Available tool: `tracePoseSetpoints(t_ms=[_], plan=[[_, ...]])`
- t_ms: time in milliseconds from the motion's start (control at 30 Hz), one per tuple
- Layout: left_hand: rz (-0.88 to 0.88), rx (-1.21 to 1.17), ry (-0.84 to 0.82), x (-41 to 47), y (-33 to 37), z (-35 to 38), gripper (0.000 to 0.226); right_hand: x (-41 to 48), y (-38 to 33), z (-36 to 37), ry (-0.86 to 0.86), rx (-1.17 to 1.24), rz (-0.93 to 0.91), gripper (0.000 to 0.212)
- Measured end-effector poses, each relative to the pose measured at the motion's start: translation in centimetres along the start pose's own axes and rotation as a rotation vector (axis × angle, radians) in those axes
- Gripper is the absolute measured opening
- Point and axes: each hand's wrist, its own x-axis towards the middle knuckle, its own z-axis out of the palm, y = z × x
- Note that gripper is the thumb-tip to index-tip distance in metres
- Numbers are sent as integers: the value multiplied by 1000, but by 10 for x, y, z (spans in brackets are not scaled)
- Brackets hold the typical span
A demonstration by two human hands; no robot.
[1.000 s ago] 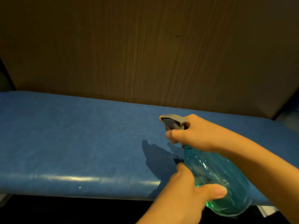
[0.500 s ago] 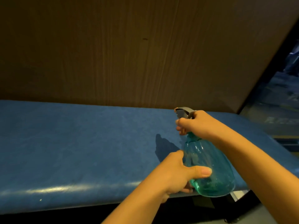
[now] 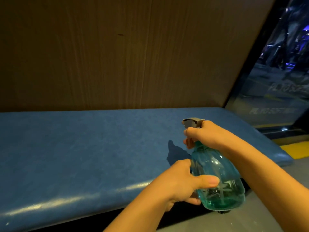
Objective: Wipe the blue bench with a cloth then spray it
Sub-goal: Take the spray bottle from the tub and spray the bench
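Left hand (image 3: pixel 181 183) and right hand (image 3: pixel 206 136) grip spray bottle (image 3: pixel 223 188) above blue bench (image 3: pixel 83 148) edge.

A brown wood-grain wall (image 3: pixel 117 56) fills the upper view, dimly lit, with fine vertical streaks and one small dark mark. Below it runs the long blue padded table (image 3: pixel 75 148), a pale streak of light along its rounded front edge. To the right, a dark frame (image 3: pixel 254 56) borders a window (image 3: pixel 282 67) showing a dark scene with blue lights; faint lettering on the glass is unreadable. Below are a grey floor (image 3: pixel 250 218) and a yellow strip (image 3: pixel 299 149).
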Motion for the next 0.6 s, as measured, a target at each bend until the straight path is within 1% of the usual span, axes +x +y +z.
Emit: tracePoseSetpoints(t_ms=[133,233,333,400,467,500,600], plan=[[4,26,-44,14,4,4,18,2,15,-12,86,47,42,19],[-13,28,-76,21,6,6,22,4,24,-17,124,58,64,18],[-9,23,-100,27,9,10,33,6,30,-22,153,70,69,18],[4,46,-103,32,11,11,29,8,35,-26,158,109,61,18],[12,80,-106,36,14,12,18,11,39,-32,154,134,60,22],[9,92,-114,38,16,14,16,12,42,-35,153,139,67,24],[-7,132,-123,46,19,21,24,12,52,-44,188,171,91,18]])
